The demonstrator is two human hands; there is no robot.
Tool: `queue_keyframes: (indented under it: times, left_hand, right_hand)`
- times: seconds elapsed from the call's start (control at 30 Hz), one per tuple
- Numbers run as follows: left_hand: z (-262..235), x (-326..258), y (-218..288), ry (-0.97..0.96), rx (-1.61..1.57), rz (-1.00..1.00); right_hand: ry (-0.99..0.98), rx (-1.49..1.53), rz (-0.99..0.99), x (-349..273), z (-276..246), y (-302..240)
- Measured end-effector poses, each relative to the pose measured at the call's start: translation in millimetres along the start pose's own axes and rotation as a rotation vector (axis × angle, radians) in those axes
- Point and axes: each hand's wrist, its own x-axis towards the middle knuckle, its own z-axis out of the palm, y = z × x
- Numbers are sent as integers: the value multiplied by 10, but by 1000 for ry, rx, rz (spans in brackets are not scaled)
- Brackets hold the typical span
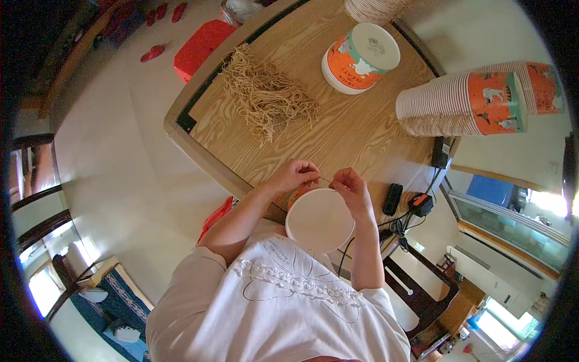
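My left hand (295, 176) and my right hand (350, 184) meet at the far rim of a round paper bucket (320, 221), white inside with a bit of orange outside. Both hands are closed in a pinch. A short length of tan twine (325, 179) runs between the fingertips; the rest of it is hidden by the fingers. The bucket is held against my body at the table's near edge, its mouth facing me. Beyond my hands, a loose heap of tan twine (265, 93) lies on the wooden table (356, 136).
An upturned orange and green bucket (362, 58) stands at the far side. Long nested stacks of buckets (461, 104) lie at the right edge. A black power adapter (420, 204), cables and a dark oblong object (393, 199) sit at right. A red stool (202, 48) stands beyond the table's left edge.
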Motion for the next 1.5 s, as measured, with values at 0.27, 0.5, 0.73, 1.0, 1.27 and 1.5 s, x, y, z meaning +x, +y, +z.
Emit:
queue_keyframes:
  times: [0.27,0.5,0.73,1.0,1.27,1.5]
  left_hand:
    - [-92,115,-126,-42,223,115]
    - [57,457,-279,-39,306,141]
    - [104,641,-542,16,229,232]
    - [98,629,-466,-9,222,288]
    - [91,507,-71,5,369,74]
    - [6,685,-419,64,184,188]
  right_hand:
    - [-23,94,-12,207,-221,2]
    - [-91,-64,-77,377,-298,534]
    - [-82,-73,-131,352,-313,576]
    - [2,-77,-158,389,-353,672]
    - [8,-157,-229,405,-339,635]
    - [-81,-246,-339,330,-314,342]
